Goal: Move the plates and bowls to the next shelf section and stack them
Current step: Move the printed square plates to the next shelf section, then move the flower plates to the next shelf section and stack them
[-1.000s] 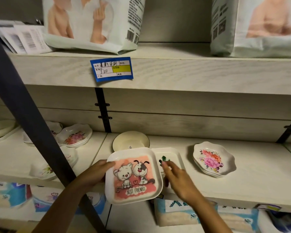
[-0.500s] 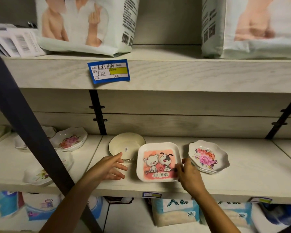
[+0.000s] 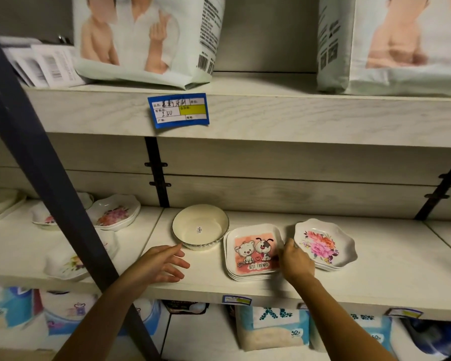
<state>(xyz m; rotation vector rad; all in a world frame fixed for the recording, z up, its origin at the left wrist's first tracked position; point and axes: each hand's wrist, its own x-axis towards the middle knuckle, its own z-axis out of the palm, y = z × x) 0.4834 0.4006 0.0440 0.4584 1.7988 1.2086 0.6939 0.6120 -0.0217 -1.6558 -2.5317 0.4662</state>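
The cartoon plate (image 3: 253,252), carried in both hands a second ago, now lies squared on its stack of square plates on the right shelf section (image 3: 375,280), between the round bowl (image 3: 200,226) and the floral plates (image 3: 324,244). The right hand (image 3: 296,261) pinches its right rim; the left hand (image 3: 162,264) hovers released, fingers spread. Stacking looks finished here; next comes reaching left for the floral bowls (image 3: 113,212) beyond the post

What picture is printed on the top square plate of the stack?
The white square plate shows two cartoon animals on pink, captioned "Best Friends"; head view.
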